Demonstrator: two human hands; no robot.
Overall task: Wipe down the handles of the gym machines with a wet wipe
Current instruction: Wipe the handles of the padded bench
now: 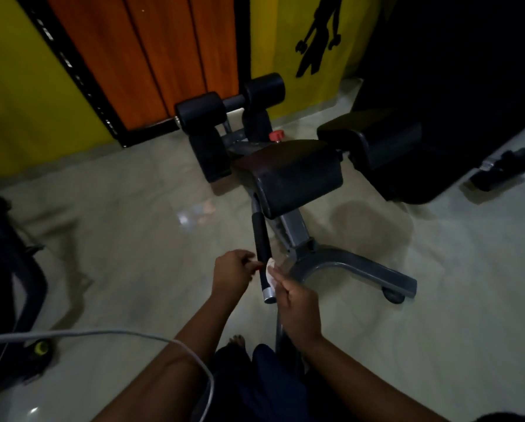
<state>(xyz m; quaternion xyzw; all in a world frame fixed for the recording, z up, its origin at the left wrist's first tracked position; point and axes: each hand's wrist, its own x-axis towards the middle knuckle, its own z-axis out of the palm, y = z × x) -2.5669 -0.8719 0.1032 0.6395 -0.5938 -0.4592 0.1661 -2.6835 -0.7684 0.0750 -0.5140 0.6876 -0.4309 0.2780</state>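
Observation:
A black foam-covered handle [261,236] with a silver end cap juts toward me from a grey-framed bench machine [298,178]. My right hand [296,303] holds a white wet wipe [270,271] against the handle's right side near its lower end. My left hand [232,271] is at the handle's left side, fingers curled, pinching something small and red that I cannot make out. Both forearms reach in from the bottom of the view.
The machine's grey curved base [355,269] with a wheel lies right of my hands. Black roller pads [224,111] stand by an orange door. Another black padded bench [386,150] is at right. A grey cable [102,335] crosses lower left. Dark equipment [5,254] at left.

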